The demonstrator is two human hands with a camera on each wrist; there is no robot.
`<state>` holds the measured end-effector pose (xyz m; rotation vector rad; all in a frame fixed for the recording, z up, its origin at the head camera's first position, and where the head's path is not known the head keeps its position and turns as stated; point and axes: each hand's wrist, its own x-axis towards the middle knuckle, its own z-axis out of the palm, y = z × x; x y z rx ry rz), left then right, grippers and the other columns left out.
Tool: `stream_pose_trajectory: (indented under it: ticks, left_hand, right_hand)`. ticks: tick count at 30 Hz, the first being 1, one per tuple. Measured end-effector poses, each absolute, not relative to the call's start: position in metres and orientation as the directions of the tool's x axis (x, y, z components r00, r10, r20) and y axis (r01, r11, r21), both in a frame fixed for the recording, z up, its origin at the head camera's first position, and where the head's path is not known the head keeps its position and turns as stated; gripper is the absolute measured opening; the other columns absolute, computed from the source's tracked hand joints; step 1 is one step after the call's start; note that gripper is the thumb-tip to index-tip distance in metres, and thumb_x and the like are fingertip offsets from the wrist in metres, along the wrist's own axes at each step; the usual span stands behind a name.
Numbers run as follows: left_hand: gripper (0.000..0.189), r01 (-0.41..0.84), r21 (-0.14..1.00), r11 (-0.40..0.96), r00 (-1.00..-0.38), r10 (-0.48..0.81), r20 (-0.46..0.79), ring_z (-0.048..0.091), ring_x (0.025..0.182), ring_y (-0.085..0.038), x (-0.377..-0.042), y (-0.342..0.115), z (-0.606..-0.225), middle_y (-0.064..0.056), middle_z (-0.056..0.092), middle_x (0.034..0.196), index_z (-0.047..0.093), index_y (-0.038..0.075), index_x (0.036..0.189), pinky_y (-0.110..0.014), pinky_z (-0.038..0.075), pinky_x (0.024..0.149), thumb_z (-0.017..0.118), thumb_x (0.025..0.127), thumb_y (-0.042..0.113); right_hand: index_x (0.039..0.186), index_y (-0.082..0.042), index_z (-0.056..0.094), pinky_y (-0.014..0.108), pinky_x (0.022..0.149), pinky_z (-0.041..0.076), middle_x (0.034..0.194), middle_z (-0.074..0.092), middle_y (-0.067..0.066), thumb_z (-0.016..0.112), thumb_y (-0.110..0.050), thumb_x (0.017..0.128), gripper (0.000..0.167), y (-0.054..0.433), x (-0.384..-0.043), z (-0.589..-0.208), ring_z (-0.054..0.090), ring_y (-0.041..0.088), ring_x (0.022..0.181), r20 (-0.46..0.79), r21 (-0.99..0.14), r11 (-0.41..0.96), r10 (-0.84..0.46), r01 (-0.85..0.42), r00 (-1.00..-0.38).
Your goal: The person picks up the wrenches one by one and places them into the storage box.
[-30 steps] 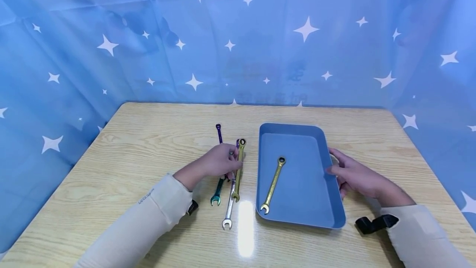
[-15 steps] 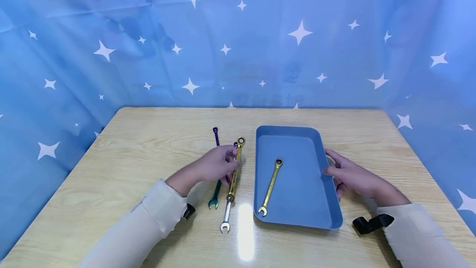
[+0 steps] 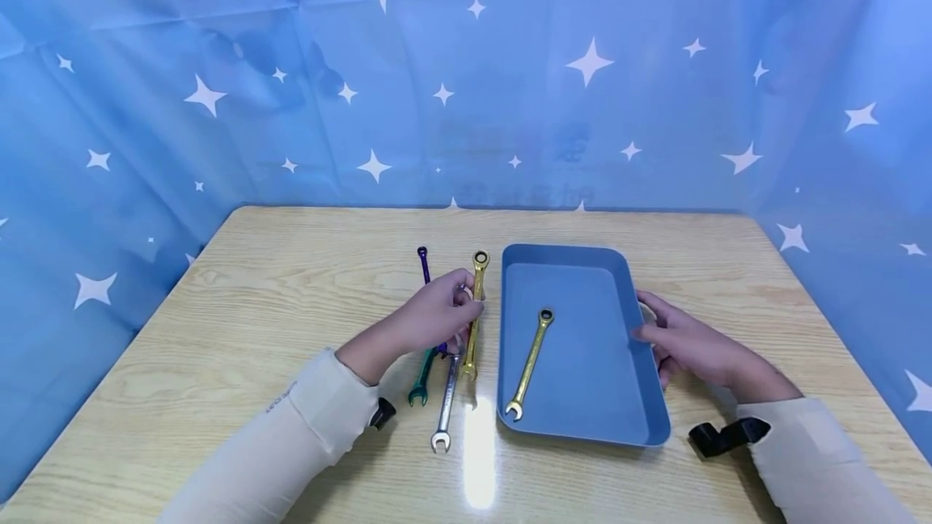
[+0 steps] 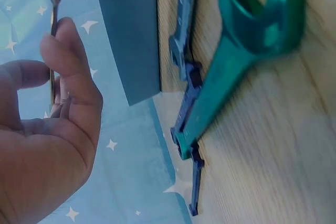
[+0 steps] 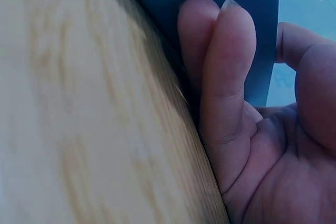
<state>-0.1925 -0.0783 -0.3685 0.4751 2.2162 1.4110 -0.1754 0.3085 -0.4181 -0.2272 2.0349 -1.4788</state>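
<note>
Leftmost, I see the purple wrench (image 3: pixel 425 265), its thin far end poking out beyond my left knuckles and its middle hidden under the hand. On the near side of those fingers, the green wrench (image 3: pixel 420 385) shows its forked end; just right of it, the silver wrench (image 3: pixel 446 411) also runs in under the fingers. My left hand (image 3: pixel 440 312) pinches 1 gold wrench (image 3: pixel 472 346) between thumb and fingers around mid-shank, ring end past the fingertips; it looks clear of the table (image 3: pixel 291 281). I judge it stiff, dense metal, hard to damage but smooth enough to pivot in a loose pinch, so I want the thumb near its balance point. Right of those fingers, the other gold wrench (image 3: pixel 531 362) lies in the tray (image 3: pixel 575 289); mid-shank suits it too. Rightmost, my right hand (image 3: pixel 688 342) grips the tray's side wall, thumb over the rim, fingers outside. The tray seems light and likely to slide unheld.
</note>
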Motion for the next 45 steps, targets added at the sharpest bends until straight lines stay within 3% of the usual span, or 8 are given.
stream_pose_trajectory:
  ticks: [6, 13, 19, 27, 37, 45]
  left_hand:
    - [0.016, 0.029, 0.912, 0.41, -0.824, 0.526, -0.21, 0.058, 0.055, -0.019, -0.189, -0.066, -0.366, -0.006, 0.054, 0.079, 0.042, 0.005, 0.113, -0.039, 0.058, 0.059, 0.05, 0.103, 0.015]
    - [0.019, 0.072, 0.927, 0.368, -0.811, 0.563, -0.161, 0.067, 0.078, -0.042, -0.189, -0.045, -0.36, -0.008, 0.059, 0.086, 0.044, 0.005, 0.118, -0.047, 0.059, 0.073, 0.049, 0.102, 0.013]
    - [0.025, 0.064, 0.931, 0.36, -0.803, 0.572, -0.166, 0.068, 0.078, -0.038, -0.187, -0.035, -0.357, -0.01, 0.061, 0.092, 0.042, 0.006, 0.126, -0.043, 0.059, 0.072, 0.049, 0.103, 0.013]
    - [0.021, 0.095, 0.927, 0.362, -0.792, 0.592, -0.15, 0.066, 0.067, -0.021, -0.188, -0.025, -0.362, -0.007, 0.062, 0.083, 0.048, 0.004, 0.122, -0.032, 0.058, 0.067, 0.051, 0.102, 0.01]
    - [0.024, 0.108, 0.921, 0.373, -0.77, 0.618, -0.16, 0.07, 0.082, -0.041, -0.187, -0.016, -0.366, -0.012, 0.067, 0.09, 0.046, 0.006, 0.123, -0.035, 0.059, 0.07, 0.055, 0.101, 0.01]
    - [0.027, 0.064, 0.924, 0.376, -0.752, 0.627, -0.203, 0.072, 0.077, -0.032, -0.187, -0.006, -0.37, -0.01, 0.068, 0.087, 0.046, 0.007, 0.123, -0.037, 0.061, 0.069, 0.06, 0.1, 0.009]
  right_hand:
    - [0.16, -0.02, -0.011, 0.048, 0.055, 0.057, 0.098, 0.073, 0.019, 0.044, -0.019, 0.106, 0.077, 0.31, -0.174, -0.417, 0.065, 0.022, 0.055, -0.373, -0.908, 0.361, -0.467, 0.212, -0.802]
    - [0.16, -0.02, -0.012, 0.048, 0.055, 0.057, 0.097, 0.073, 0.02, 0.043, -0.019, 0.106, 0.077, 0.312, -0.173, -0.415, 0.066, 0.023, 0.055, -0.369, -0.909, 0.36, -0.461, 0.21, -0.807]
    - [0.16, -0.02, -0.01, 0.047, 0.055, 0.057, 0.1, 0.073, 0.019, 0.043, -0.017, 0.105, 0.077, 0.311, -0.173, -0.416, 0.065, 0.022, 0.054, -0.374, -0.907, 0.362, -0.459, 0.215, -0.806]
    - [0.16, -0.02, -0.013, 0.048, 0.055, 0.057, 0.098, 0.073, 0.019, 0.044, -0.017, 0.105, 0.079, 0.312, -0.173, -0.417, 0.065, 0.022, 0.055, -0.38, -0.906, 0.36, -0.456, 0.223, -0.805]
    - [0.16, -0.021, -0.011, 0.049, 0.054, 0.057, 0.096, 0.073, 0.02, 0.042, -0.015, 0.105, 0.077, 0.308, -0.176, -0.418, 0.065, 0.021, 0.053, -0.37, -0.909, 0.359, -0.46, 0.212, -0.807]
    - [0.16, -0.02, -0.011, 0.048, 0.054, 0.057, 0.097, 0.074, 0.02, 0.042, -0.015, 0.104, 0.077, 0.307, -0.175, -0.418, 0.065, 0.021, 0.052, -0.374, -0.906, 0.365, -0.448, 0.215, -0.812]
